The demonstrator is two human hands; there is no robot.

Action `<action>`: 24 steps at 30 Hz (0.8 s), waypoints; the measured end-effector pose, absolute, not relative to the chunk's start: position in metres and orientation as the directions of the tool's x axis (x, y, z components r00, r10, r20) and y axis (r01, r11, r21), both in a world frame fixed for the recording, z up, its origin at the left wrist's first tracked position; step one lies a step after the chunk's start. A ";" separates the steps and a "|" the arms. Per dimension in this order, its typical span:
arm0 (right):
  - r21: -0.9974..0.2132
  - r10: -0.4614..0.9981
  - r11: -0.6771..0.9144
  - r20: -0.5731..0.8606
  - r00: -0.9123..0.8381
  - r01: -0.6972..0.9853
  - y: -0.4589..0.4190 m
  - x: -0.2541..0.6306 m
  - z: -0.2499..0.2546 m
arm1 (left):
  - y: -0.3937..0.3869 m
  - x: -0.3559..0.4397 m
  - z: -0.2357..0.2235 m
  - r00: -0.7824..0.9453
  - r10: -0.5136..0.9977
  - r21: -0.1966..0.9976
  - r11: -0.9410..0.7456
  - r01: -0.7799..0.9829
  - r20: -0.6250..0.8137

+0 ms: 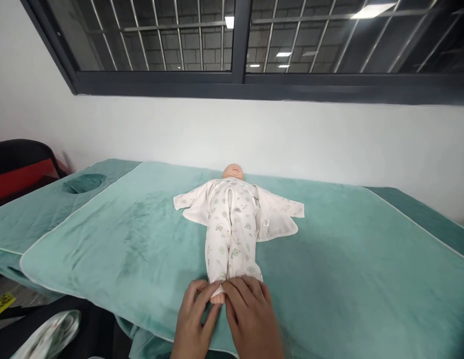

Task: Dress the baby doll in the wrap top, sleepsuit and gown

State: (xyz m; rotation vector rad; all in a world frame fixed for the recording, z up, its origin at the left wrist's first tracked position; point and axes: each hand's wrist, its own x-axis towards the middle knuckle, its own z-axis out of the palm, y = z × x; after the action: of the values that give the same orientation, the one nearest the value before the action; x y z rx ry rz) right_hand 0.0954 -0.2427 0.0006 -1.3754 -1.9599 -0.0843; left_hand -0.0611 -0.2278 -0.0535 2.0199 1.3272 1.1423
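A baby doll [232,170] lies on its back with its head near the wall. White printed trousers [218,234] cover its legs and reach up over the torso. An open white baby shirt [278,217] lies spread under it, sleeves out to both sides. My left hand [196,311] pinches the trouser cuff at the leg on the left, where the toes [217,298] show below the fabric. My right hand [252,314] has its fingers closed over the hems beside it, hiding the other foot. The exact grip of the right fingertips is partly hidden.
A green plush cover [115,239] lies over a padded bed with a round hole [84,183] at the left. A black and red chair [22,169] stands at the far left. Bundled patterned fabric [54,334] is at lower left. Behind are a white wall and barred window [239,87].
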 end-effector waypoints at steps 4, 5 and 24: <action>-0.437 0.811 0.400 0.578 -0.089 0.806 -0.243 0.089 -0.001 | -0.231 -0.052 -0.051 0.133 0.888 0.705 -0.433 0.562 0.440; -0.454 0.810 0.401 0.582 -0.076 0.795 -0.244 0.087 -0.001 | -0.232 -0.050 -0.051 0.113 0.886 0.701 -0.429 0.569 0.450; -0.371 0.738 0.520 0.648 -0.187 0.769 -0.258 0.088 -0.008 | -0.231 -0.048 -0.069 0.126 0.652 0.311 -0.511 0.801 0.748</action>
State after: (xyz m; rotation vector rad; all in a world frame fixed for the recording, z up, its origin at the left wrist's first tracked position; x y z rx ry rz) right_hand 0.0884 -0.2580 -0.0083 -1.2332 -1.9406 -0.0477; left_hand -0.0481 -0.2313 -0.0687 2.4757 1.6173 1.4837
